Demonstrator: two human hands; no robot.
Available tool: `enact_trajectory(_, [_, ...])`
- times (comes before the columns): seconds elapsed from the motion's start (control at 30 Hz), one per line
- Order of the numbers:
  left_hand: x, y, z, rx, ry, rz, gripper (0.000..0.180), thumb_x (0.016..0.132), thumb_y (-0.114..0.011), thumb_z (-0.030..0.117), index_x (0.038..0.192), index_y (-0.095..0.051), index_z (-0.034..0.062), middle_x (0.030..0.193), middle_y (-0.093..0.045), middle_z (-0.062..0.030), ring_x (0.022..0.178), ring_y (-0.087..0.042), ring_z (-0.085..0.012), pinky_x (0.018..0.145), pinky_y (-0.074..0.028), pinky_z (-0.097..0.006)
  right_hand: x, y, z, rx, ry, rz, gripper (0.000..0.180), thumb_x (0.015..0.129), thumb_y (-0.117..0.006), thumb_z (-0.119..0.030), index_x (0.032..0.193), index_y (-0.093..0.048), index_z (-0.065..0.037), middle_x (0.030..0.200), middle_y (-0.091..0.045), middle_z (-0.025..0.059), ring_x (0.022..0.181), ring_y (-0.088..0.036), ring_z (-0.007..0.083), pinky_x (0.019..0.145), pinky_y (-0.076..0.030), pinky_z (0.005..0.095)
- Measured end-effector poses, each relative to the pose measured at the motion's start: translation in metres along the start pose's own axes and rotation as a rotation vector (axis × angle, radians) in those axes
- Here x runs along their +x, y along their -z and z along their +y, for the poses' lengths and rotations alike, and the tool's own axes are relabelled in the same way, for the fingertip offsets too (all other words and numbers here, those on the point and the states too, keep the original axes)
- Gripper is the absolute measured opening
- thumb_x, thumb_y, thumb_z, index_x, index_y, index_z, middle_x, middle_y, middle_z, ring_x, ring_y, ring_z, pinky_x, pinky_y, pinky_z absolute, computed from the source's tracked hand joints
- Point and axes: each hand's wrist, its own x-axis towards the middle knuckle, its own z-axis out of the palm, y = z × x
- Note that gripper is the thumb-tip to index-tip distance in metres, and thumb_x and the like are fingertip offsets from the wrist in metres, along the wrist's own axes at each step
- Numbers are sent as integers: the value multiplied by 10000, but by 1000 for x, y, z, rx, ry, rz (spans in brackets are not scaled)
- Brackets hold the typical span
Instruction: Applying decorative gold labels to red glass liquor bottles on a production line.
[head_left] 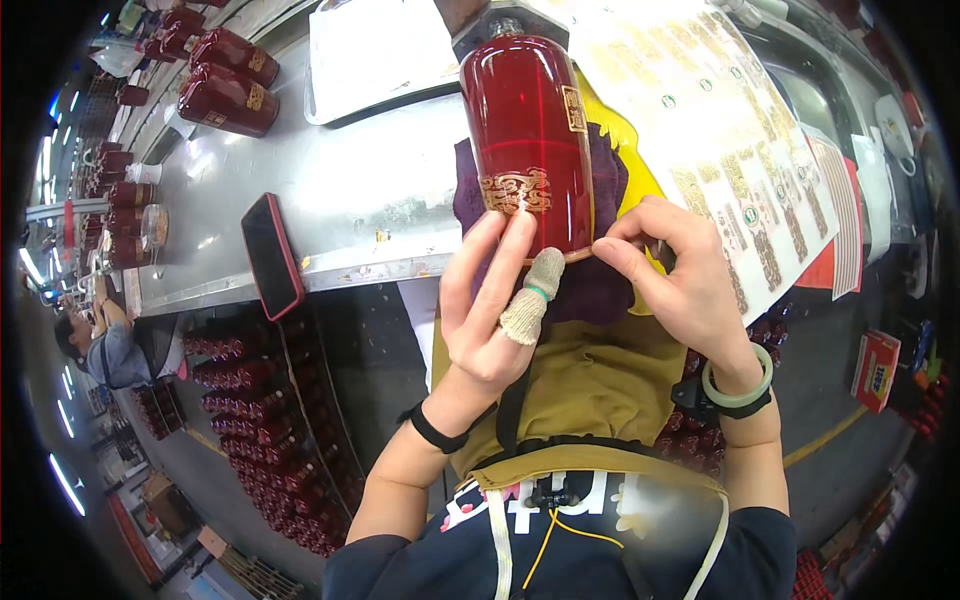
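My left hand (pixel 490 310) lies flat-fingered against the base of the red bottle (pixel 527 140), fingers held together, the thumb in its knitted cot (pixel 530 300) pressed on the bottom rim. The bottle rests on its side on a purple cloth (pixel 600 280) at the edge of the steel bench (pixel 350 200), neck pointing away from me. My right hand (pixel 680 280) pinches at the same rim, thumb and forefinger closed on what looks like the edge of a thin gold band; it is too small to be sure. To do this well, I judge I should keep the left hand steady so the bottle cannot roll, and smooth the edge down with the covered thumb, working outward so no bubble stays. The label sheets (pixel 720 130) lie just right of the bottle, a phone (pixel 272 255) to the left, more bottles (pixel 225 85) well beyond.
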Motion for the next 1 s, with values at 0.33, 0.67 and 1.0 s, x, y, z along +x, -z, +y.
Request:
enact_trajectory(0.33, [-5, -5, -13, -85, 77, 114, 248, 784, -802, -102, 1018, -737, -50, 1184, -743, -135, 1116, -704, -343, 866, -628, -405, 1, -5, 1, 48, 39, 13, 166, 898, -774, -102, 853, -684, 30, 734, -619, 109, 643, -569, 204, 618, -447, 341])
enact_trajectory(0.67, [1, -2, -3, 14, -67, -35, 312, 777, -789, -66, 1083, -731, -48, 1234, -716, -158, 1194, -636, -359, 953, -561, -418, 2, -5, 2, 40, 43, 15, 153, 899, -768, -91, 857, -686, 31, 735, -622, 108, 645, -573, 200, 620, -451, 339])
enact_trajectory(1.0, [-8, -5, -14, -65, 24, 88, 365, 759, -811, -122, 1106, -718, -58, 1185, -725, -166, 1091, -703, -365, 921, -605, -391, 0, -7, 1, 44, 35, 10, 162, 894, -774, -92, 858, -670, 26, 747, -611, 101, 643, -566, 196, 618, -449, 336])
